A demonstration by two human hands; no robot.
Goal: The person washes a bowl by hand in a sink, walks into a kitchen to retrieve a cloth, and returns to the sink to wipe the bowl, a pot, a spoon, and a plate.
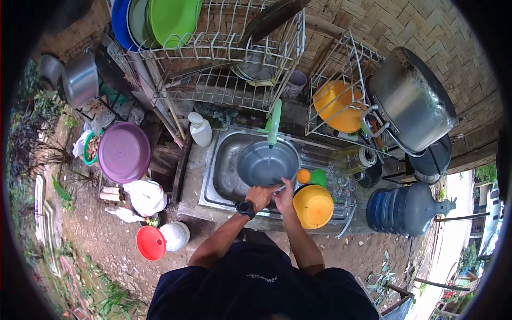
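Observation:
At the near rim of the steel sink, my left hand, with a dark watch on its wrist, is closed and meets my right hand. My right hand is closed too, its thumb up. A small greyish piece shows between them, too small to name. Just beyond my hands a round metal basin sits in the sink under the green faucet. Right of my right hand stands a yellow bowl, with a green cup and a small orange cup behind it.
A white bottle stands at the sink's back left. Wire rack hangs above. To the right are a large pot, a glass jar and a water jug. A purple basin is at left.

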